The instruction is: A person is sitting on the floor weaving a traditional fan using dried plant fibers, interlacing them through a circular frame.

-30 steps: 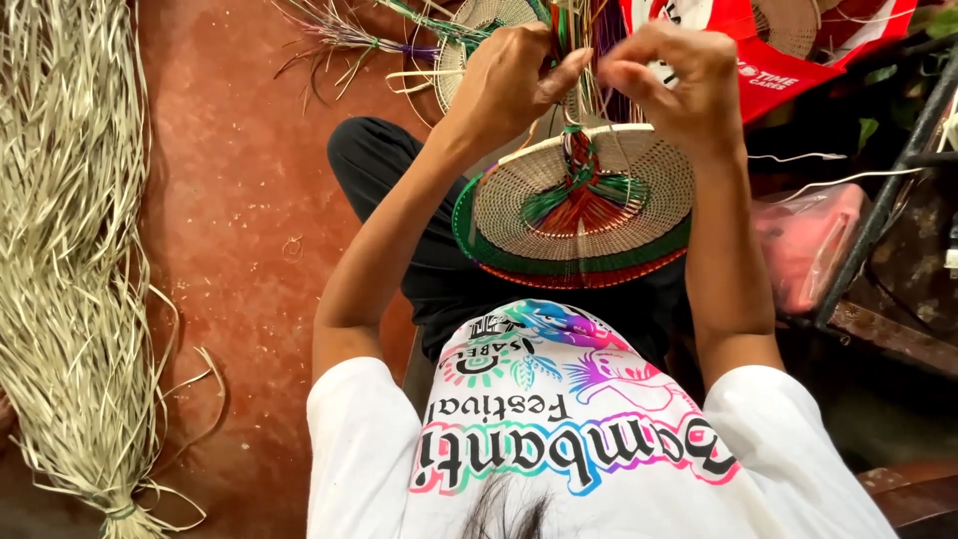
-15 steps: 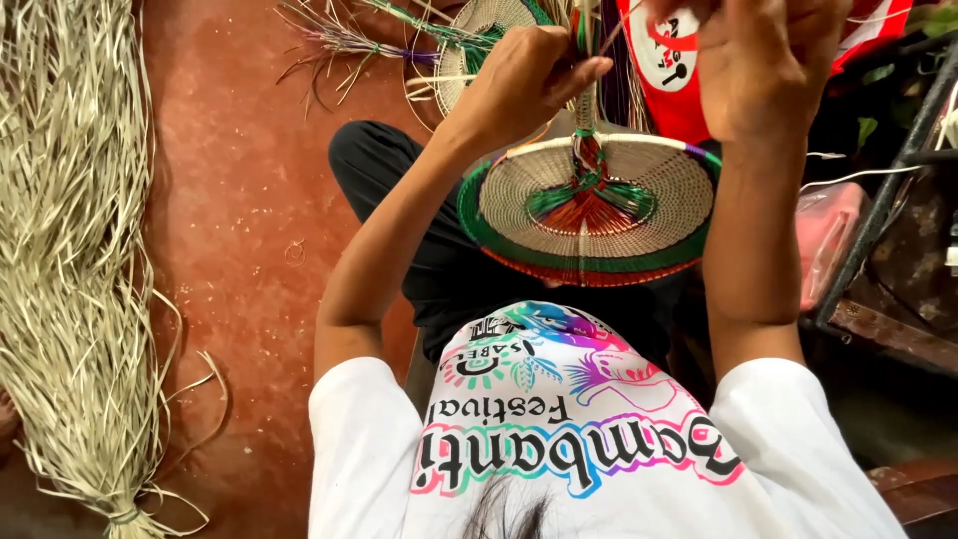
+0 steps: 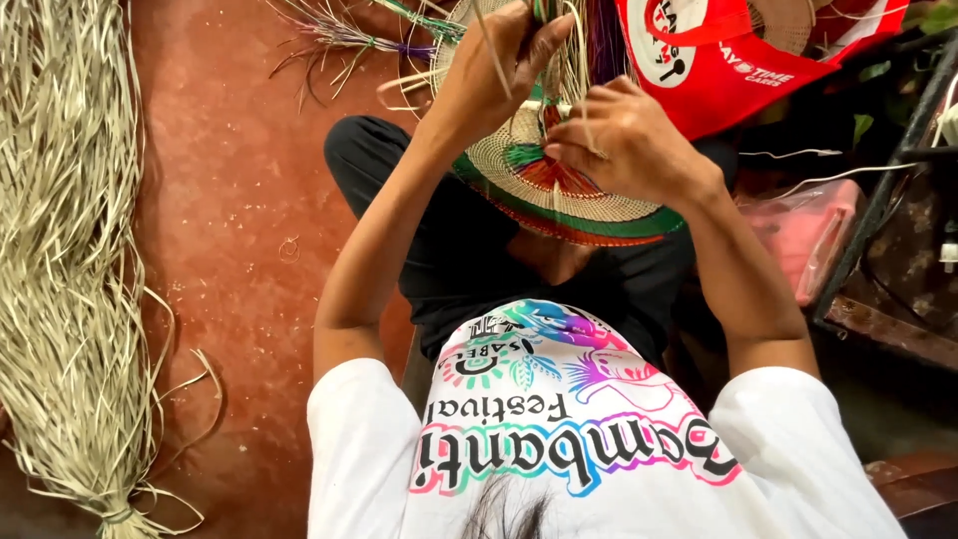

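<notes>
A round woven fan (image 3: 559,200) in pale straw with green and red bands rests tilted over my lap. My left hand (image 3: 494,70) grips its upper part and a bunch of loose straw strands (image 3: 569,50) that stick up from it. My right hand (image 3: 624,140) lies on the fan's middle, fingers closed around a thin pale strand. Part of the fan's centre is hidden under my right hand.
A long bundle of pale dried straw (image 3: 70,260) lies on the red floor (image 3: 239,220) at the left. Coloured strands (image 3: 339,35) and another woven piece lie at the top. A red bag (image 3: 718,60), a pink plastic bag (image 3: 808,240) and a dark metal frame (image 3: 888,200) stand at the right.
My right hand has come down from high at the top edge onto the fan's middle. The fan has tilted and shifted left. My left hand has moved slightly up.
</notes>
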